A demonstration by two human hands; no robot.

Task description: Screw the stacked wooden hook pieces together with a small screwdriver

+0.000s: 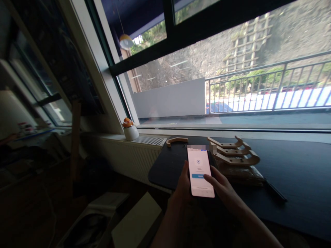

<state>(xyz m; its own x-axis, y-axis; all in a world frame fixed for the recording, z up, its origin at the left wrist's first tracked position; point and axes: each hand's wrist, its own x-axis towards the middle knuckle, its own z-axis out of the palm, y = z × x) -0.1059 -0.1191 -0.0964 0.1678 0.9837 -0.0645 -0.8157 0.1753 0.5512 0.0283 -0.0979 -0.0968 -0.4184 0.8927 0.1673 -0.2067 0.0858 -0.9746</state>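
A smartphone (pixel 200 186) is held upright in front of me, its bright screen showing a round icon and a blue button. My left hand (pixel 183 181) is closed around the phone's left edge. On the other side, my right hand (pixel 221 181) grips the right edge, and its thumb lies over the right end of the blue button. Just behind the phone, several curved wooden hooks (pixel 238 160) rest on a plastic-wrapped package (pixel 240 175) on the dark table. Another curved wooden piece (pixel 178 140) lies alone by the table's left far edge.
The dark table (pixel 292 165) stands against the window, with a black pen-like stick (pixel 276 191) on it. A white radiator (pixel 134 158) carries a white pot (pixel 131 132) with an orange top. Below left are an open white box (pixel 103 213) and a pale panel (pixel 138 220).
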